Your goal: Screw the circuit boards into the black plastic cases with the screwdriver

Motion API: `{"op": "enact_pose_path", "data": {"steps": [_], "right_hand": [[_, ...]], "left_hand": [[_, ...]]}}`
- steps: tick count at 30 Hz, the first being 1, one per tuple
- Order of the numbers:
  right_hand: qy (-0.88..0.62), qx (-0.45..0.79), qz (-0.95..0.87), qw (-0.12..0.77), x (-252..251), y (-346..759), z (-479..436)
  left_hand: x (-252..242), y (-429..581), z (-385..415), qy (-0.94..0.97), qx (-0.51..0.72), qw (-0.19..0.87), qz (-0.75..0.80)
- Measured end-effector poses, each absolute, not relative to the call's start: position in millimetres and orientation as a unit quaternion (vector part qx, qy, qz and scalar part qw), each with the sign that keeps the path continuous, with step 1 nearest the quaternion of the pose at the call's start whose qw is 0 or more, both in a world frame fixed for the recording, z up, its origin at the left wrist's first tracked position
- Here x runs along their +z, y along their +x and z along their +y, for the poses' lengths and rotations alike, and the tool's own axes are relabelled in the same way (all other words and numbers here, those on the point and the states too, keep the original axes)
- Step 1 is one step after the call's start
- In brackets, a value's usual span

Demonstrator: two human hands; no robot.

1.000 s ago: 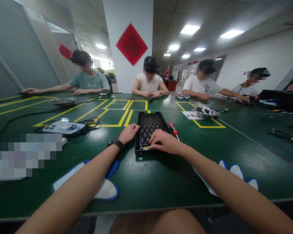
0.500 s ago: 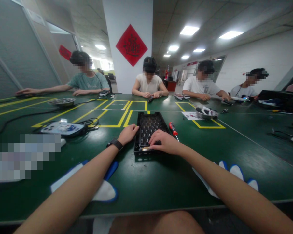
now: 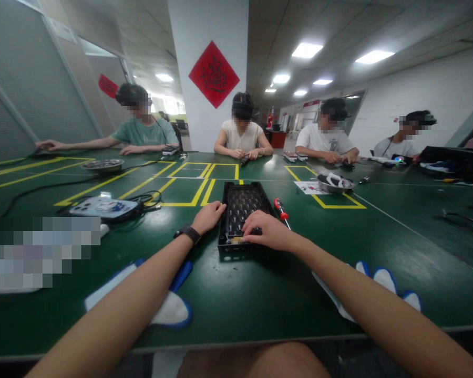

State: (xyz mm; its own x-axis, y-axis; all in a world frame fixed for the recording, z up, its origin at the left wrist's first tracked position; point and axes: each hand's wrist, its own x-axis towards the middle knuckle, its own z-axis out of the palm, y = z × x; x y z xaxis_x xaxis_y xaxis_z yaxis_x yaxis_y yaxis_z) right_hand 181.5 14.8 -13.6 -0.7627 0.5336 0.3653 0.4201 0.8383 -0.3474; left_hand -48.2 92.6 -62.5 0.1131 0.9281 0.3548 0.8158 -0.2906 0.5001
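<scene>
A black rectangular case (image 3: 247, 195), open at the top with rows of small shiny parts inside, lies on the green table. My left hand (image 3: 208, 217) closes against its left wall, thumb and fingers at the rim. Over the near right part of the case, my right hand (image 3: 266, 231) has its fingers bent down inside. Its fingertips meet at a small yellowish piece (image 3: 237, 240) by the near wall; what they pinch is mostly hidden by the hand. Just right of the case lies a red-and-black screwdriver (image 3: 281, 209).
White-and-blue gloves (image 3: 169, 311) lie under both forearms. A phone (image 3: 104, 207) with cables is at left. Metal bowls (image 3: 103, 166) stand on both sides, the right bowl (image 3: 335, 185) holding white and dark items. Yellow tape (image 3: 181, 203) marks the table. Several people sit opposite.
Both my hands keep their places at the case, with the right fingertips barely shifted. A person on the right has drawn their hands closer together.
</scene>
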Motion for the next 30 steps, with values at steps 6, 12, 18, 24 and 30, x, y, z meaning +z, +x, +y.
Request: {"op": "enact_pose_path", "data": {"steps": [6, 12, 18, 24, 30], "right_hand": [[-0.245, 0.114, -0.938, 0.217, -11.4, 181.1, 13.1], [-0.261, 0.119, -0.930, 0.231, -11.5, 180.7, 12.0], [-0.243, 0.114, -0.939, 0.217, -10.6, 181.1, 12.2], [-0.259, 0.113, -0.932, 0.228, -11.0, 181.3, 11.6], [-0.244, 0.110, -0.939, 0.214, -11.3, 179.5, 12.0]], "left_hand": [[-62.7, -48.6, 92.7, 0.743, 0.315, 0.091, 0.584], [-62.6, -48.2, 92.9, 0.743, 0.314, 0.089, 0.584], [-62.0, -47.4, 91.2, 0.742, 0.314, 0.087, 0.586], [-62.6, -48.0, 91.1, 0.743, 0.321, 0.091, 0.580], [-61.8, -48.2, 90.9, 0.743, 0.326, 0.097, 0.576]]}}
